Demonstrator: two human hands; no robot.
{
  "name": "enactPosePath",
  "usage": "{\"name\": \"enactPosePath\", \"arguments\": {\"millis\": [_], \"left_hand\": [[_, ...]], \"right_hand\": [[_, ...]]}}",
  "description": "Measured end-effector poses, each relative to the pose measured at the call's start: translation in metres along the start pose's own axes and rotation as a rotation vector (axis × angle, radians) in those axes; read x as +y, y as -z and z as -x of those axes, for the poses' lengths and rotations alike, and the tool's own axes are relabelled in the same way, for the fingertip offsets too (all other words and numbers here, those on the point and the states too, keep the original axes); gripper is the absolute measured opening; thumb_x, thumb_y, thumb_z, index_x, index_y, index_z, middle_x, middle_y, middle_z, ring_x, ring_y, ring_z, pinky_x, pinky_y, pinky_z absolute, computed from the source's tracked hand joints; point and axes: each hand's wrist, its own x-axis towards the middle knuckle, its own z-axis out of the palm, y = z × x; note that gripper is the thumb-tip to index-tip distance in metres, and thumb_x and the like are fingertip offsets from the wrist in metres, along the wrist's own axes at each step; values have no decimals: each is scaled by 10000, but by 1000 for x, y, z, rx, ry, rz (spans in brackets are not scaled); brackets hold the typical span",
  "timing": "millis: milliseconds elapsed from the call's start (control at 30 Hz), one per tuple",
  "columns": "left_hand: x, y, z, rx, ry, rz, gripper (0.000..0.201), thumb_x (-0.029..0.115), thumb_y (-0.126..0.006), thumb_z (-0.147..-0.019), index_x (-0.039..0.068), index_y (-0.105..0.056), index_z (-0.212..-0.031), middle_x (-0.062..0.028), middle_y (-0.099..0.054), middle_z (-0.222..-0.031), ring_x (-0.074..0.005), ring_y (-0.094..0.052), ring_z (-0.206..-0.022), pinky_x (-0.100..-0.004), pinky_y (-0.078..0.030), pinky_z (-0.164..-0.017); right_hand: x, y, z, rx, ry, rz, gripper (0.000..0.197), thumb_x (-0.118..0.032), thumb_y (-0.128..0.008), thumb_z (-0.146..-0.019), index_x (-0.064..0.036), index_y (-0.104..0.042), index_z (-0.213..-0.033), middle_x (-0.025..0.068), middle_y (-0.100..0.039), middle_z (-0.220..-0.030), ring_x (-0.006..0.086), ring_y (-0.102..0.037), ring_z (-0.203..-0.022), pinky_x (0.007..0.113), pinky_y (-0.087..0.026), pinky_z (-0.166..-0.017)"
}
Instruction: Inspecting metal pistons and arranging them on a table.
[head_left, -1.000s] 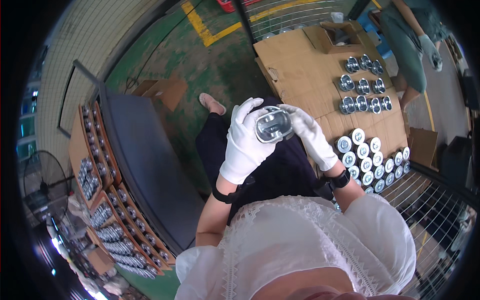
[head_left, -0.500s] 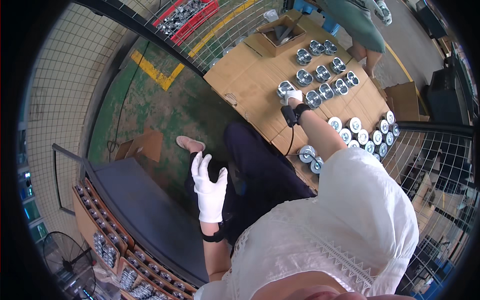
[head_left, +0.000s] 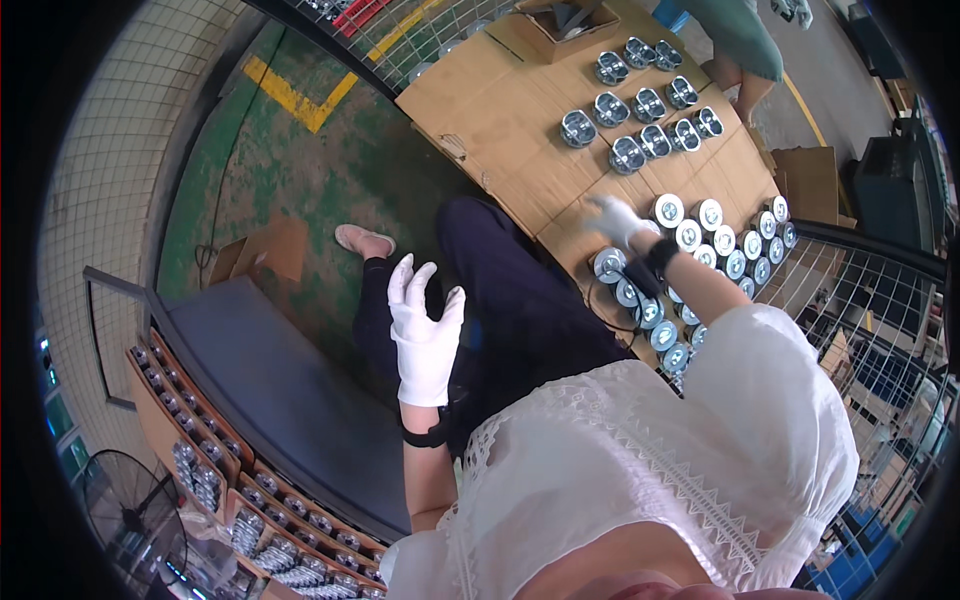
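My left hand, in a white glove, is raised above my legs with its fingers curved and apart, holding nothing. My gloved right hand, slightly blurred, hovers over the cardboard-covered table, fingers stretched out and free of any part. Just beyond it stand several metal pistons with their hollow side up, among them a piston at the left of the group and a piston nearest the hand. Close beside the right wrist are several pistons with round flat faces up, such as a piston; the forearm hides some.
An open cardboard box sits at the table's far end. A co-worker's leg shows beyond it. At lower left, boxes of metal parts adjoin a dark grey surface. A fan and wire mesh flank me.
My right hand has let go of the piston at the left of the hollow-side-up group and drawn back toward me. My left hand keeps its open shape. The view has shifted slightly.
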Motion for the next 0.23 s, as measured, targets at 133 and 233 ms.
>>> {"name": "enactPosePath", "arguments": {"millis": [133, 233], "left_hand": [[0, -3, 7, -19, -14, 2, 448, 168, -779, -893, 46, -621, -1295, -183, -482, -1508, -365, -538, -1346, -430, -469, -1098], [1, -5, 11, -25, -9, 60, 471, 182, -789, -887, 52, -615, -1306, -179, -460, -1529, -349, -525, -1364, -432, -469, -1100]], "right_hand": [[-39, -20, 93, -128, -84, 384, 725, -260, -788, -764, -153, -512, -1426, 247, -557, -1356, 442, -561, -1257, 469, -515, -1021], [-37, -28, 104, -103, -20, 461, 795, -251, -814, -750, -178, -467, -1462, 212, -497, -1441, 433, -487, -1341, 476, -493, -1054]]}}
